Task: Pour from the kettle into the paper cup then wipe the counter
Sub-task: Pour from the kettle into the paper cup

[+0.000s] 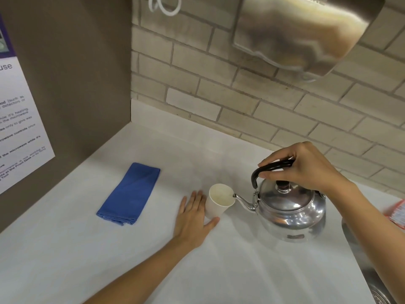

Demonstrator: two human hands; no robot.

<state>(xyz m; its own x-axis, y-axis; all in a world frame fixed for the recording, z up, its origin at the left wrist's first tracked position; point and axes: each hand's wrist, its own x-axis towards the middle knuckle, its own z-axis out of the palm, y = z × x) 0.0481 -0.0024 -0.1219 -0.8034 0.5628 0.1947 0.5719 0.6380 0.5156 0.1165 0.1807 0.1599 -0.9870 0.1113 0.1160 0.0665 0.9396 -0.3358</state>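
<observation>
Smooth, matte white desk (219, 270), pale and bare in front. Polished, rounded steel kettle (289, 212) toward the right, domed lid with a dark knob, mirror-bright belly, thin curved spout reaching left. Spout tip right at the rim of the paper cup (219, 202), a plain white tapered cup, open mouth up, standing just left of the kettle. Right hand (306, 170) arched over the top, fingers and thumb curled closed around the black arched handle, wrist bent down, forearm running off to the right. Left hand (195, 218) flat and low on the desk, fingers spread and lying along the cup's left side, thumb hooked across the cup's near base, touching it. Well apart to the left, a blue cloth (129, 194), soft woven fabric, folded into a long rectangle, lying flat. Behind, pale brick-pattern tile wall (197, 88) with dark grout. Up top right, a brushed metal wall unit (302, 34). Far left, a printed notice (19, 128) on a brown panel.
</observation>
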